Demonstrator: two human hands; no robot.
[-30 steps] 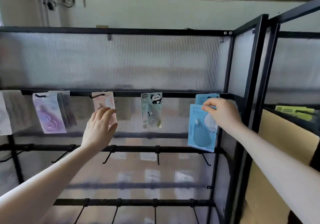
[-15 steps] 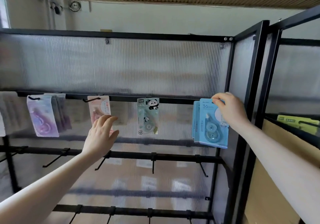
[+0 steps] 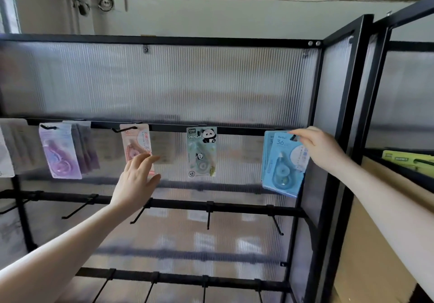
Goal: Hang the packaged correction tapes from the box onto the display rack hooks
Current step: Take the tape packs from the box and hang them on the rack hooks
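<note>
A black display rack [image 3: 164,127] carries packaged correction tapes on its top bar. My right hand [image 3: 321,147] pinches the top corner of the front blue pack [image 3: 283,164] at the rightmost hook, with more blue packs behind it. My left hand [image 3: 136,180] is raised with fingers spread and relaxed, just in front of the lower part of the pink pack [image 3: 136,144]. A panda pack [image 3: 202,151] hangs in the middle and purple packs [image 3: 61,152] hang at the left. The box is out of view.
Below the top bar run two more bars with bare black hooks [image 3: 207,218]. A ribbed translucent panel [image 3: 164,82] backs the rack. To the right stand a black frame post [image 3: 347,124], brown cardboard [image 3: 385,244] and a green pack [image 3: 408,159] on the neighbouring rack.
My right hand has slid the blue pack up and back onto the rightmost hook, level with the others. My left hand stays near the pink pack. The view has tilted slightly.
</note>
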